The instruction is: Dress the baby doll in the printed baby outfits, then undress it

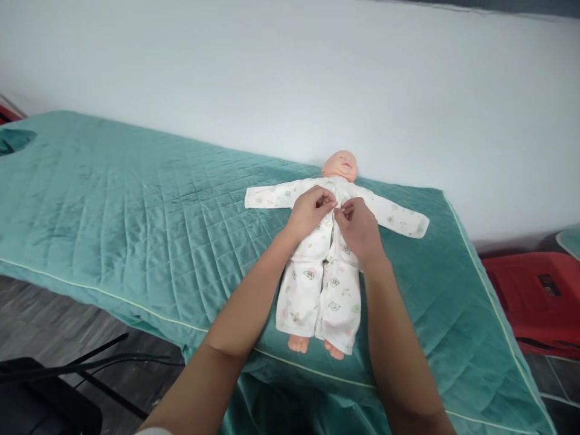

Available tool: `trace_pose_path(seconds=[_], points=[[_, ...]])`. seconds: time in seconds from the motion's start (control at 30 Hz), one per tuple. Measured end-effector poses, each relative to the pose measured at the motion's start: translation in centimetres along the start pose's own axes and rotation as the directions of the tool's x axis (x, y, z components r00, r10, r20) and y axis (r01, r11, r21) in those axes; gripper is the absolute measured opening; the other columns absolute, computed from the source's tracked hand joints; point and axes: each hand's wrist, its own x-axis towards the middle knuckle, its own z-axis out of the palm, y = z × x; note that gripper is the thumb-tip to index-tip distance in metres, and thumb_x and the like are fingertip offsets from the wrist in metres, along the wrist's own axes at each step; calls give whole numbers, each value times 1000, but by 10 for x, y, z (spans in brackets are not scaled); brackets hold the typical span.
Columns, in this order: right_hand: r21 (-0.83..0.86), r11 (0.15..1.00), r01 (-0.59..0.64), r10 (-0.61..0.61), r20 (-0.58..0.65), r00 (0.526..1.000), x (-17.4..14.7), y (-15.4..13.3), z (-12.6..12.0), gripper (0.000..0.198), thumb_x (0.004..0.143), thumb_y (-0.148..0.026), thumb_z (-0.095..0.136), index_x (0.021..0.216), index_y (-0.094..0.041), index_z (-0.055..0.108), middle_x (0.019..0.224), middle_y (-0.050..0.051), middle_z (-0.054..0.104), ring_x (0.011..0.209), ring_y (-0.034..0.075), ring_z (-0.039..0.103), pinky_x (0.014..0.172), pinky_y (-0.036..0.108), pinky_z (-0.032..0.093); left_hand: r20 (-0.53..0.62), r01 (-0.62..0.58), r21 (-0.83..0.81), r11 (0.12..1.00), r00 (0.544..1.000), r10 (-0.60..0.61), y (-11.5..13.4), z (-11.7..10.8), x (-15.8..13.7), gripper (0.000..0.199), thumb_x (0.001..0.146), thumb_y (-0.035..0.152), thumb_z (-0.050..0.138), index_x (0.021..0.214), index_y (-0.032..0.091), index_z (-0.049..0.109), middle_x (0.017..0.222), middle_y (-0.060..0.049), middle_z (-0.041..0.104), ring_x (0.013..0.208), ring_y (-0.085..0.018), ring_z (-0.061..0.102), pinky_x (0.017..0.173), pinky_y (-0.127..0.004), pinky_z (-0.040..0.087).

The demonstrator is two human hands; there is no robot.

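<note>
A baby doll lies on its back, head toward the wall, its bare feet showing at the near end. It wears a white printed two-piece outfit: a long-sleeved top with both sleeves spread wide, and pants below. My left hand pinches one front edge of the top at the chest. Close beside it, my right hand pinches the other edge. The fingertips of both hands nearly meet at the front opening. Below them the front edges lie slightly apart. Any fastener between the fingers is too small to make out.
A green quilted cover with pale piping spreads over the table under the doll. The white wall stands behind. A red plastic chair is at the right. At the lower left are a black object and thin black legs on the grey floor.
</note>
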Motion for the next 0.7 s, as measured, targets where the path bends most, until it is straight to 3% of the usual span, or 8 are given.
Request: trace_pose_path(seconds=[0.23, 0.47, 0.7], points=[[-33, 999, -30, 27, -70, 997, 6, -1, 4, 15, 87, -38, 55, 86, -24, 48, 76, 0, 62, 71, 19, 55, 68, 32, 38, -9, 97, 49, 994, 995, -97, 12, 5, 7, 5, 88, 22, 61, 85, 19, 64, 84, -1, 69, 78, -14, 59, 73, -28, 44], [-41, 999, -18, 14, -87, 996, 11, -2, 0, 14, 86, -36, 58, 87, -23, 54, 81, 2, 65, 72, 19, 56, 69, 33, 41, -9, 1, 142, 990, 1000, 0, 15, 10, 4, 8, 93, 21, 56, 90, 20, 63, 96, -3, 70, 88, -17, 62, 79, -30, 45], [180, 980, -85, 100, -77, 992, 15, -3, -12, 9, 79, -30, 63, 77, -22, 64, 74, 2, 67, 67, 18, 59, 68, 33, 46, 37, 57, -31, 998, 998, -56, 10, 2, 3, 10, 91, 23, 59, 94, 19, 68, 89, -2, 68, 80, -14, 57, 76, -28, 45]])
